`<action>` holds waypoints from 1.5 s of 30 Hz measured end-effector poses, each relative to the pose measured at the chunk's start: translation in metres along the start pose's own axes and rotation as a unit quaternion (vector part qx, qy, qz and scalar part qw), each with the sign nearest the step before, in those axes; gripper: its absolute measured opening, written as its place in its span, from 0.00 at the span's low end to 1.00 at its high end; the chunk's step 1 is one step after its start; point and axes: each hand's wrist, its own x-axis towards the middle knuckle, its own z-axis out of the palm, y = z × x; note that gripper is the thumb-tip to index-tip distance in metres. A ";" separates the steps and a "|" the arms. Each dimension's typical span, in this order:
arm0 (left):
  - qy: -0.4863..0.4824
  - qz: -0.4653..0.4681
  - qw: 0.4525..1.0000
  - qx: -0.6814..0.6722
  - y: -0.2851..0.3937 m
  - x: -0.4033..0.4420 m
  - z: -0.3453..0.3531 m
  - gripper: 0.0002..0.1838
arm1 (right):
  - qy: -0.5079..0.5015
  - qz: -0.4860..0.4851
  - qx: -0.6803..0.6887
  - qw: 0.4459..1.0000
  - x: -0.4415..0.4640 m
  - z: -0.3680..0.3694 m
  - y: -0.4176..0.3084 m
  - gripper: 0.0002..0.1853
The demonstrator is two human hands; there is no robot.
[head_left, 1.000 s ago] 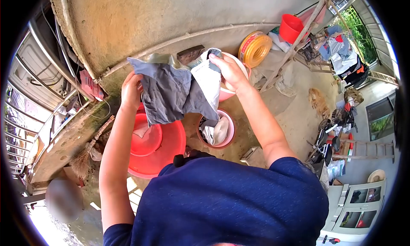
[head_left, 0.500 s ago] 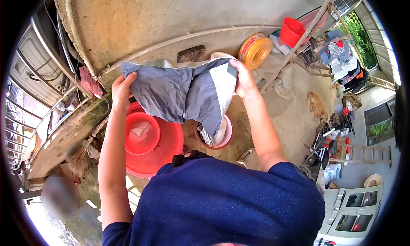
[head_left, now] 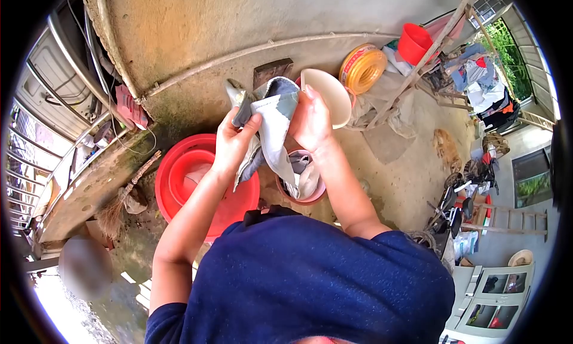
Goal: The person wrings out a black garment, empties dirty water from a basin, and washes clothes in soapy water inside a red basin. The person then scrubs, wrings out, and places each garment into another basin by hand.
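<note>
A grey and white cloth (head_left: 276,126) hangs bunched between my hands. My left hand (head_left: 234,135) pinches its gathered left part between thumb and fingers. At the cloth's right edge is my right hand (head_left: 311,118), its palm against the fabric and its fingers rather straight; its grip is partly hidden. Below the cloth stands a pink bucket (head_left: 322,192) with light and dark cloths inside. Under my left forearm lies a large red basin (head_left: 248,198) with a smaller red basin (head_left: 179,176) in it. Behind my right hand is a white and pink basin (head_left: 337,102).
A yellow hose coil (head_left: 365,69) leans by the wall, near a red bucket (head_left: 415,41). A wooden pole (head_left: 427,54) slants at the upper right. A straw broom (head_left: 113,216) stands at left. A dog (head_left: 446,148) lies on the floor at right.
The cloth, stretched wide between both hands before, is now bunched up and turned. My left hand has moved right, closer to my right hand, which has shifted slightly left.
</note>
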 end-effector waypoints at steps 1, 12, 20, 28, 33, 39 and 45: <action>-0.005 -0.012 1.000 -0.018 -0.002 -0.001 0.000 0.09 | 0.021 -0.045 -0.064 0.997 0.000 0.005 0.006 0.25; -0.120 0.122 0.942 0.289 0.009 -0.011 -0.021 0.12 | 0.017 -0.150 -0.651 0.744 0.003 -0.030 -0.020 0.26; -0.245 0.211 0.861 0.392 0.063 -0.020 -0.026 0.10 | -0.072 -0.074 -0.777 0.622 -0.007 -0.010 -0.035 0.09; -0.037 0.056 0.917 0.393 0.056 -0.012 -0.073 0.18 | 0.135 -0.003 -0.566 0.813 -0.003 -0.012 -0.047 0.08; -0.062 0.074 0.942 0.321 0.030 -0.011 -0.076 0.19 | 0.037 -0.027 -0.836 0.546 -0.010 -0.018 -0.040 0.17; -0.162 0.094 0.927 0.326 0.057 -0.012 -0.044 0.19 | -0.096 -0.064 -0.862 0.494 -0.011 -0.023 -0.021 0.21; -0.023 0.173 0.959 0.223 0.049 0.013 -0.080 0.21 | -0.121 0.064 -0.541 0.830 -0.006 0.001 -0.045 0.10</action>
